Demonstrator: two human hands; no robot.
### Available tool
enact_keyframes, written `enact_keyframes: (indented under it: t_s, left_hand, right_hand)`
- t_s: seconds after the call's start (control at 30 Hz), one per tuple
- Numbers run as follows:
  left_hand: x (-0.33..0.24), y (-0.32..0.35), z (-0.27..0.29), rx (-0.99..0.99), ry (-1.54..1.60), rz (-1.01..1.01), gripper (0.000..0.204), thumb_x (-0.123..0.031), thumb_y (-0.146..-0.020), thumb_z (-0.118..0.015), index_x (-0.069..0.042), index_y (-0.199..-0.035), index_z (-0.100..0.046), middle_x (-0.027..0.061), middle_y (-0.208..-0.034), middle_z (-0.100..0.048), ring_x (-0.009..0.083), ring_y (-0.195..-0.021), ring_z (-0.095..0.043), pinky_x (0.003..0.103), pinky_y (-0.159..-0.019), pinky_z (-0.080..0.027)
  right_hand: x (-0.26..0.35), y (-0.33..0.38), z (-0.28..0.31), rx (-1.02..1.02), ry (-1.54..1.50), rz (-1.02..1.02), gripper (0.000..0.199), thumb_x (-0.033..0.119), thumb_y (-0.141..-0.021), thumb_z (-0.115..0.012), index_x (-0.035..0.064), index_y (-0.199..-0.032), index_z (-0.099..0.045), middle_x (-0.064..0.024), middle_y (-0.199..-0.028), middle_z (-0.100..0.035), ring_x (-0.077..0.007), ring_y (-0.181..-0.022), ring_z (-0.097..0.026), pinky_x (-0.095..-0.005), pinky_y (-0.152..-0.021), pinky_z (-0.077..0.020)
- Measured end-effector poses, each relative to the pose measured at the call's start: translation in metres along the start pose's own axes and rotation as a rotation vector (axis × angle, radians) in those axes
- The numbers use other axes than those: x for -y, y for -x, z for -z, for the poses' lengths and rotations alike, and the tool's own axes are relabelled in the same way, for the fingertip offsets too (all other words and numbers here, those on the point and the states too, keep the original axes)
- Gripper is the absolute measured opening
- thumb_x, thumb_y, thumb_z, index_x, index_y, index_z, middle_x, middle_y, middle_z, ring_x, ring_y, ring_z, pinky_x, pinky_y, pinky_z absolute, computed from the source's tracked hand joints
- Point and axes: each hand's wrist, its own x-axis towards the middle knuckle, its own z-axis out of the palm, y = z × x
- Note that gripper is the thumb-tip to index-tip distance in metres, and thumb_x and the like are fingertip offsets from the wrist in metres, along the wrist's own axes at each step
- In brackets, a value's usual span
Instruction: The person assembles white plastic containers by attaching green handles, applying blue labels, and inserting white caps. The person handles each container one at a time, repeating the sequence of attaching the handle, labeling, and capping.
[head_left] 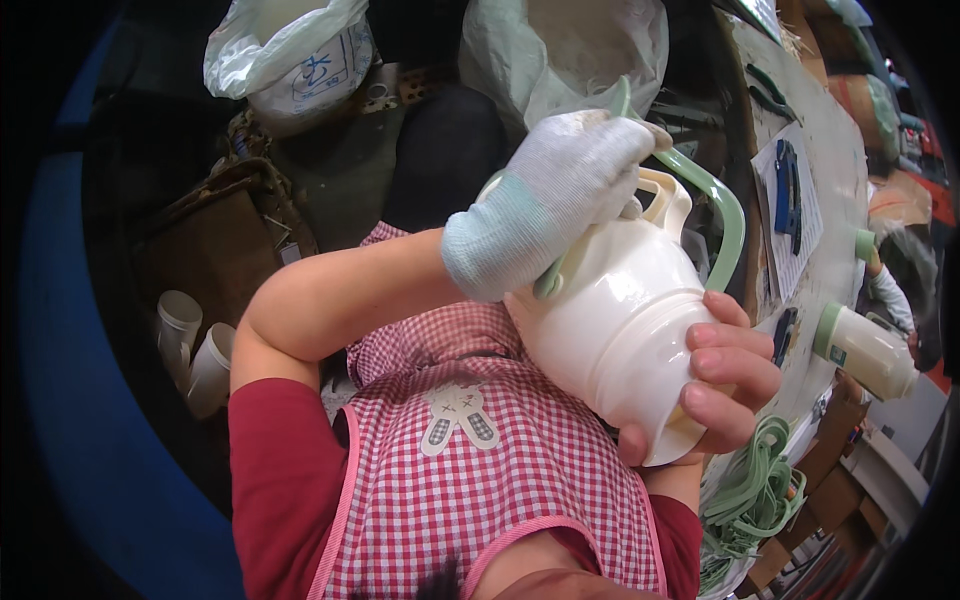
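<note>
Worktable point(835, 170): runs down frame right, littered with papers, tools, a bottle point(868, 350).
Right hand point(722, 375): bare, gripping jug point(615, 330) base, steadying it centre frame.
Left hand point(555, 195): gloved, clenched on green handle strip point(722, 215) at jug top, pressing it in place.
Far: plastic bags point(290, 55), upper frame.

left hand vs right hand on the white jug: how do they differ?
The left hand wears a white knit glove; the right hand is bare. The left hand sits at the handle end of the white jug, on a pale green strap; the right hand cups its base end. Both have a grip on the jug, held above the checked apron.
</note>
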Motion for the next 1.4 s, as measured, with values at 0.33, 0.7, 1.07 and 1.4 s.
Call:
enact_keyframes:
  t_s: [0.33,0.7,1.07,1.4]
  left_hand:
    - [0.003,-0.003,0.011,-0.085,-0.882,-0.629,0.039,-0.021,-0.087,-0.072,-0.002,-0.120,-0.067,0.0149,-0.114,-0.071,0.0313,-0.094,-0.070,0.039,-0.082,-0.058]
    - [-0.129,-0.122,0.043,0.417,0.710,-0.240,0.056,-0.034,-0.106,-0.057,0.006,-0.144,-0.054,0.0239,-0.150,-0.050,0.0373,-0.138,-0.049,0.049,-0.118,-0.037]
    - [0.060,-0.044,0.109,-0.081,0.123,0.171,0.058,-0.048,-0.114,-0.040,-0.001,-0.116,-0.073,0.0127,-0.116,-0.076,0.0246,-0.108,-0.072,0.041,-0.104,-0.054]
    - [0.107,-0.028,0.083,-0.018,0.101,0.296,0.048,-0.040,-0.115,-0.040,0.000,-0.122,-0.067,0.0148,-0.122,-0.073,0.0255,-0.116,-0.068,0.043,-0.110,-0.049]
  right_hand:
    - [-0.004,-0.024,-0.021,-0.193,-0.351,0.143,0.053,0.032,-0.086,-0.087,0.0220,-0.134,-0.068,-0.0112,-0.135,-0.062,-0.0337,-0.120,-0.062,-0.0588,-0.109,-0.0496]
    - [-0.120,-0.041,0.006,-0.293,-0.886,-0.436,0.031,0.038,-0.100,-0.074,0.0074,-0.107,-0.075,0.0013,-0.080,-0.070,-0.0089,-0.065,-0.060,-0.0259,-0.060,-0.0499]
    - [-0.282,0.104,0.359,-1.458,0.390,-0.401,0.048,0.047,-0.100,-0.070,-0.0002,-0.100,-0.067,-0.0139,-0.079,-0.068,-0.0299,-0.073,-0.063,-0.0422,-0.070,-0.0503]
    - [-0.290,0.164,0.347,-1.105,1.187,-0.527,0.039,0.036,-0.104,-0.062,-0.0015,-0.112,-0.059,-0.0189,-0.093,-0.066,-0.0367,-0.087,-0.065,-0.0459,-0.083,-0.0510]
